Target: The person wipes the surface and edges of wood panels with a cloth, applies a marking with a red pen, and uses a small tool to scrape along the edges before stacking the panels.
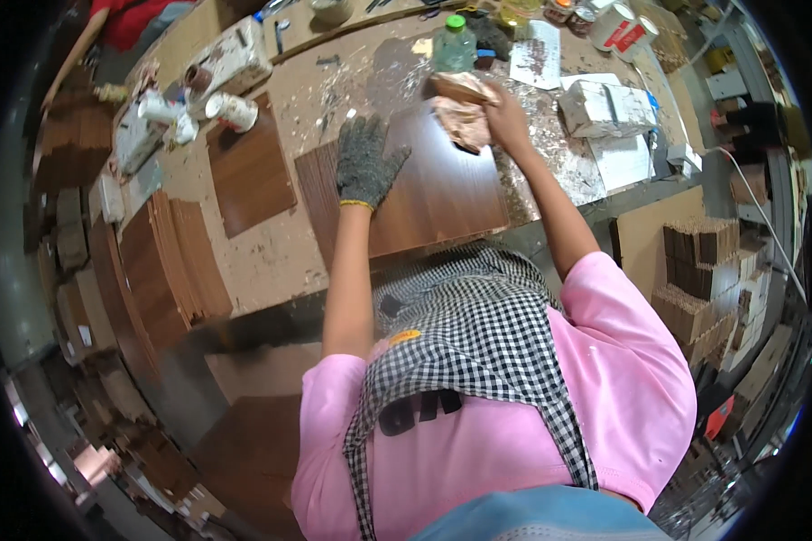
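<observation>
A brown wood-grain board (433,198) lies flat on the worktable in front of me. My left hand (367,162), in a dark grey knitted glove with a yellow cuff, rests on the board's left part with fingers spread. At the far right part of the board, my bare right hand (507,117) grips a crumpled, pinkish-beige cloth (463,124) against the surface. The cloth hides some of the fingers and the board's far corner. Just beyond it stands a clear bottle with a green cap (455,47).
Another brown board (251,167) lies to the left, with stacked boards (171,261) nearer the left edge. White cups (232,112) and wrapped blocks (606,110) stand on the table. Stained paper (536,56) lies beyond my right hand. A person in red (140,22) is at the far left.
</observation>
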Tool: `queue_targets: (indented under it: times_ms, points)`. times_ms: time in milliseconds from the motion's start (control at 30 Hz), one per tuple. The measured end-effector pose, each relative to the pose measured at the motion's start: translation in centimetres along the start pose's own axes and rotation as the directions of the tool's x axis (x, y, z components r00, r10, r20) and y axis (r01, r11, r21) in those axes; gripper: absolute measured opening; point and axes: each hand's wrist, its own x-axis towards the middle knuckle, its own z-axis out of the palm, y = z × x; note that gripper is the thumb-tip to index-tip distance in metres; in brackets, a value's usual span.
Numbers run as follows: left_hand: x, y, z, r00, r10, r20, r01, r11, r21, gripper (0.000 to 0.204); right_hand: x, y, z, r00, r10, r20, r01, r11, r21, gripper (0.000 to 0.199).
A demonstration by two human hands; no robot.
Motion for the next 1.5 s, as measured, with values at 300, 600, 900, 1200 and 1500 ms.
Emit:
queue_targets:
  times_ms: [300, 600, 900, 1200, 1500]
  points:
    - [-11.7, -10.3, 0.4, 0.978, -0.201, -0.063, 0.192, 0.974, -0.123, 0.066, -16.7, -7.1, -9.1, 0.529, -0.534, 0.659, 0.803, 0.566, -0.186, 0.062]
    - [-12.8, -13.6, 3.0, 0.972, -0.234, 0.011, 0.223, 0.915, -0.336, 0.063, -21.0, -18.1, 7.4, 0.243, -0.725, 0.645, 0.968, 0.226, -0.110, 0.057]
    - [-11.3, -13.0, 0.1, 0.959, -0.179, 0.220, 0.207, 0.972, -0.110, 0.074, -19.4, -10.6, -1.9, 0.130, -0.627, 0.768, 0.991, 0.114, -0.075, 0.066]
    - [-11.4, -12.9, 1.5, 0.968, -0.212, 0.135, 0.238, 0.945, -0.223, 0.074, -18.9, -14.4, 1.7, 0.072, -0.668, 0.741, 0.985, 0.166, 0.054, 0.066]
    - [-13.4, -13.6, 1.8, 0.994, -0.098, -0.041, 0.097, 0.995, -0.031, 0.077, -16.8, -12.7, 2.4, 0.384, -0.516, 0.766, 0.667, 0.729, 0.157, 0.072]
